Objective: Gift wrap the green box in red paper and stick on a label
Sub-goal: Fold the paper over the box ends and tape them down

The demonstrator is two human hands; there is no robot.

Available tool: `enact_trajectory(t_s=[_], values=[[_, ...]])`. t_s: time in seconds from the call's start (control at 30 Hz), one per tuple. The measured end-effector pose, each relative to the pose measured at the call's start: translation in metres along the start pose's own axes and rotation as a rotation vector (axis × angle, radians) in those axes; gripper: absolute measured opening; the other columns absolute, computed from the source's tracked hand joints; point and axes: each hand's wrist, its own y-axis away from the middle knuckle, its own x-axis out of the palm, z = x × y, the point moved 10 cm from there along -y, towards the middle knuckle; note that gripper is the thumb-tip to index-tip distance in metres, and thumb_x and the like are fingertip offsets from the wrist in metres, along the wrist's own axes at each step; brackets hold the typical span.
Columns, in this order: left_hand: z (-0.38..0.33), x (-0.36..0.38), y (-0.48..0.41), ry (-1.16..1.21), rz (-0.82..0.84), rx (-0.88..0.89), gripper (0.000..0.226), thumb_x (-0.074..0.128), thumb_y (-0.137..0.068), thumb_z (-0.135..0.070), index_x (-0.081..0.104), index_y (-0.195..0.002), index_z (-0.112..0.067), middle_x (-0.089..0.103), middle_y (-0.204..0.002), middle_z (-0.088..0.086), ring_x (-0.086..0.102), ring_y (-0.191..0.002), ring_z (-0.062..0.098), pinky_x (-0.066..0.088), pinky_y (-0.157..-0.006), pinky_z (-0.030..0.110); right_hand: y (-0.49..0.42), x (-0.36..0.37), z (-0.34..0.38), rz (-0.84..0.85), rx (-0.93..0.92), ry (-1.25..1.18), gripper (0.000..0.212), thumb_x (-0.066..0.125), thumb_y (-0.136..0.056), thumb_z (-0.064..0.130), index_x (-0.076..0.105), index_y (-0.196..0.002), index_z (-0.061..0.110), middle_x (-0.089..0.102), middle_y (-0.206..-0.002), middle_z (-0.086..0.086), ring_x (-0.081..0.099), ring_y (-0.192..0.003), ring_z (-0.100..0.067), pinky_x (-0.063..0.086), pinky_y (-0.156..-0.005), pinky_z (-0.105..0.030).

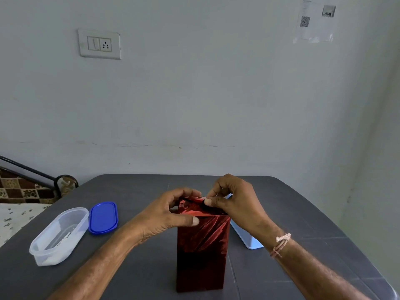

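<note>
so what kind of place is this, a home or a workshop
Most likely a room in a home, perhaps a bedroom: a bed with patterned bedding at the left, a household switch and socket plate on the plain wall, and a plastic food container on the grey table.

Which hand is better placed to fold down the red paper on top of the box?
Probably the right hand: it pinches the red paper at its top edge; the left hand grips the box, steadying it.

Two hands: left hand [164, 215], right hand [236, 202] — one red-wrapped box [201, 252], one clear plastic container [58, 237], one blue lid [103, 217], one pale blue tray [246, 238] (mostly hidden), one switch plate [99, 44], one wall notice [316, 20].
</note>
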Motion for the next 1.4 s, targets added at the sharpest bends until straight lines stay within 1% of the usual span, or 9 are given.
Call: enact_trajectory(t_s=[0.17,0.33,0.4,0.5,0.7,0.87,1.03,1.23,1.4], values=[[0.003,-0.002,0.003,0.022,-0.067,0.043,0.052,0.092,-0.074,-0.027,0.071,-0.121,-0.033,0.072,-0.124,-0.002,0.069,-0.115,0.017,0.056,-0.100,0.036,0.004,0.007,0.002,0.010,-0.022,0.001,0.020,0.091,-0.072,0.018,0.073,-0.069,0.024,0.068,-0.079,0.010,0.064,-0.075,-0.012,0.055,-0.074,-0.038],[0.002,-0.001,0.010,0.060,-0.168,0.071,0.045,0.091,-0.075,-0.014,0.075,-0.114,-0.030,0.074,-0.115,0.000,0.073,-0.105,0.017,0.058,-0.088,0.026,0.006,0.007,0.000,-0.009,-0.024,0.069,0.019,0.090,-0.073,0.024,0.071,-0.070,0.026,0.070,-0.078,0.011,0.065,-0.076,-0.009,0.056,-0.072,-0.039],[0.003,0.001,0.012,0.069,-0.207,0.074,0.043,0.091,-0.074,-0.013,0.076,-0.111,-0.029,0.075,-0.113,-0.002,0.074,-0.102,0.017,0.059,-0.084,0.026,0.009,0.006,0.000,-0.024,-0.020,0.128,0.017,0.088,-0.075,0.027,0.072,-0.072,0.027,0.069,-0.078,0.014,0.064,-0.078,-0.007,0.053,-0.069,-0.030],[0.004,0.002,0.017,0.068,-0.252,0.100,0.044,0.092,-0.073,-0.013,0.076,-0.110,-0.030,0.073,-0.119,-0.008,0.072,-0.107,0.014,0.059,-0.086,0.026,0.016,0.003,0.002,-0.048,-0.020,0.193,0.014,0.086,-0.078,0.031,0.073,-0.074,0.028,0.067,-0.077,0.015,0.060,-0.078,-0.006,0.042,-0.062,-0.015],[0.004,0.001,0.023,0.068,-0.305,0.158,0.037,0.093,-0.070,-0.015,0.080,-0.101,-0.030,0.069,-0.126,-0.013,0.066,-0.118,0.010,0.056,-0.085,0.019,0.021,0.004,0.004,-0.054,-0.070,0.224,0.013,0.084,-0.081,0.034,0.074,-0.078,0.027,0.066,-0.077,0.015,0.059,-0.078,-0.008,0.039,-0.062,-0.012],[0.003,0.001,0.024,0.022,-0.327,0.184,0.036,0.094,-0.067,-0.032,0.080,-0.099,-0.032,0.068,-0.127,-0.015,0.064,-0.121,0.009,0.054,-0.094,0.029,0.027,0.003,0.008,-0.094,-0.139,0.274,0.013,0.082,-0.084,0.033,0.073,-0.078,0.027,0.062,-0.073,0.018,0.058,-0.078,-0.001,0.040,-0.063,-0.010],[-0.003,-0.002,0.027,-0.057,-0.414,0.234,0.030,0.094,-0.070,-0.027,0.079,-0.094,-0.034,0.069,-0.122,-0.018,0.064,-0.118,0.006,0.049,-0.099,0.031,0.036,0.005,0.009,-0.098,-0.204,0.307,0.009,0.080,-0.085,0.039,0.074,-0.084,0.032,0.065,-0.080,0.022,0.056,-0.083,0.000,0.039,-0.069,-0.010],[-0.017,0.002,0.035,-0.253,-0.475,0.296,0.041,0.081,-0.065,-0.065,0.074,-0.094,-0.038,0.058,-0.132,-0.024,0.059,-0.122,0.002,0.047,-0.095,0.021,0.039,0.005,-0.005,-0.160,-0.199,0.189,0.020,0.084,-0.082,0.015,0.078,-0.094,0.029,0.056,-0.099,0.015,0.061,-0.089,-0.008,0.053,-0.072,-0.023],[-0.030,0.001,0.038,-0.519,-0.392,0.305,0.067,0.039,-0.080,-0.092,0.075,-0.100,-0.039,0.058,-0.129,-0.031,0.058,-0.115,-0.007,0.050,-0.087,0.018,0.036,0.010,-0.014,-0.133,-0.193,0.078,0.014,0.079,-0.089,0.017,0.078,-0.098,0.027,0.058,-0.090,0.018,0.062,-0.092,-0.008,0.047,-0.078,-0.014]])
